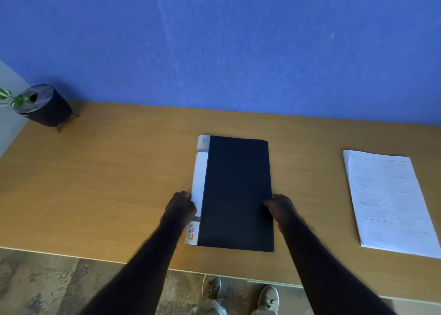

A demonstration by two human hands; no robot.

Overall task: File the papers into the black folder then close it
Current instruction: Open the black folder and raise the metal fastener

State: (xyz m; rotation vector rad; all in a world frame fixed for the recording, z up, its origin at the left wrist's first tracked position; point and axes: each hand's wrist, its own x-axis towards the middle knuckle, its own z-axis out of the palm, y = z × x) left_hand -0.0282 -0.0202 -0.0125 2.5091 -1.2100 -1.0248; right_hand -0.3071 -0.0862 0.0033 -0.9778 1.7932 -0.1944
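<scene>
The black folder point(236, 190) lies closed and flat in the middle of the wooden desk point(107, 176), its white labelled spine on the left. My left hand point(181, 207) rests curled against the spine edge. My right hand point(281, 207) grips the folder's right edge, thumb on the cover. A stack of printed papers point(389, 202) lies on the desk to the right, apart from the folder and from both hands.
A dark round pot with a small green plant point(45, 104) stands at the desk's far left corner. A blue wall runs behind the desk. The desk's front edge is close to me, with floor and my shoes below it.
</scene>
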